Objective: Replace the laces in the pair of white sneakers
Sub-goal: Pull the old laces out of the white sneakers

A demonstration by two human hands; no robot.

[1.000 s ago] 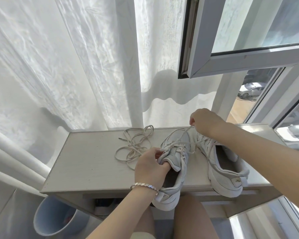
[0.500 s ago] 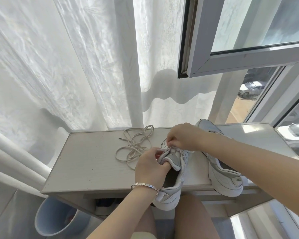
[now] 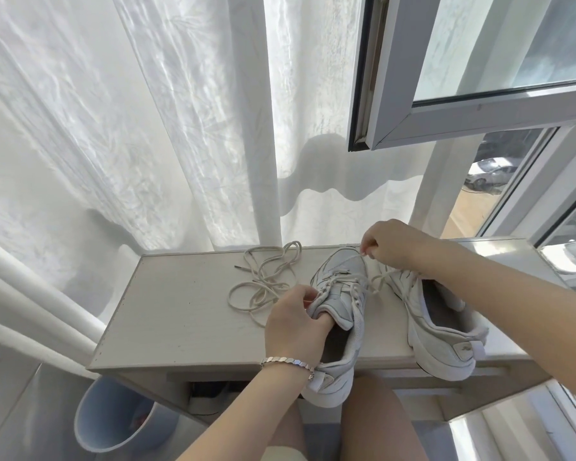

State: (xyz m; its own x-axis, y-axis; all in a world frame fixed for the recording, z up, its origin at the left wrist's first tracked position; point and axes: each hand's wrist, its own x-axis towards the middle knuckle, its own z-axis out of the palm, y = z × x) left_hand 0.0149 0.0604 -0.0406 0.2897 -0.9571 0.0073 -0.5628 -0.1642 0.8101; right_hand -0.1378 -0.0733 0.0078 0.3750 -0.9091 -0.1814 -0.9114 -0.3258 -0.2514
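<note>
On the table (image 3: 180, 311), left hand (image 3: 296, 324) grips the left sneaker (image 3: 343, 294) by its tongue, right hand (image 3: 393, 244) pinches its lace (image 3: 379, 280) drawn up far of the toe, right sneaker (image 3: 439, 331) just beside, loose lace (image 3: 266, 277) far-left; probably mid-threading, next eyelet needs the tip.

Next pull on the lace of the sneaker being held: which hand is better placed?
Right. The right hand pinches the lace above the toe of the sneaker, so it looks free to draw it. The left hand grips the sneaker at its opening, steadying it.
</note>
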